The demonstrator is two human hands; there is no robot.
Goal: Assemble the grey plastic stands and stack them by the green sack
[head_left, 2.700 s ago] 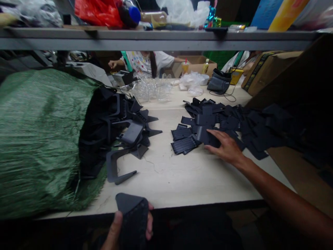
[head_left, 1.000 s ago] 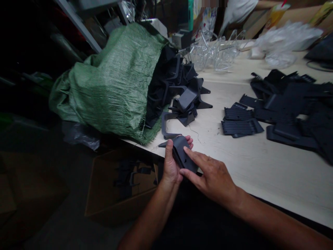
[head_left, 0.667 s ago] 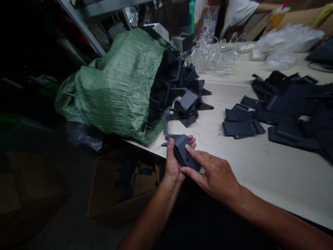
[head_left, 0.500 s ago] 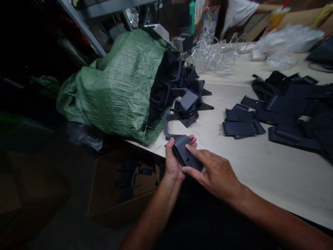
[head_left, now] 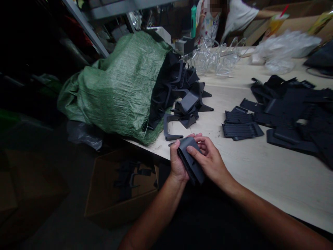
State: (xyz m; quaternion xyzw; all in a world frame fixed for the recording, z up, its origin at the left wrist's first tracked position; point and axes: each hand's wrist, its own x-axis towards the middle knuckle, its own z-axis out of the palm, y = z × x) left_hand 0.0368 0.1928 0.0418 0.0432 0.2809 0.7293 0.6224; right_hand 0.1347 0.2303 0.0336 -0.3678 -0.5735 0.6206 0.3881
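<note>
Both hands hold a dark grey plastic bracket (head_left: 194, 158) just over the table's near edge. My left hand (head_left: 179, 165) grips it from the left, thumb along its upper side. My right hand (head_left: 212, 159) is closed round its right side, thumb lying on the flat face. A bent grey bracket (head_left: 168, 128) lies on the table just beyond the hands. Farther back, a heap of similar brackets (head_left: 188, 99) spills from the mouth of a green woven sack (head_left: 119, 83).
Flat black ribbed plastic parts (head_left: 239, 128) and a larger black pile (head_left: 293, 107) lie on the right of the table (head_left: 260, 173). Clear wire-like pieces (head_left: 215, 60) stand at the back. Below left is a cardboard box (head_left: 104, 205) with dark parts. A person (head_left: 208, 24) is across the table.
My right hand has shifted its grip: its thumb now lies on the bracket's face and its fingers curl round the far side. The bracket has turned, showing more of its length.
</note>
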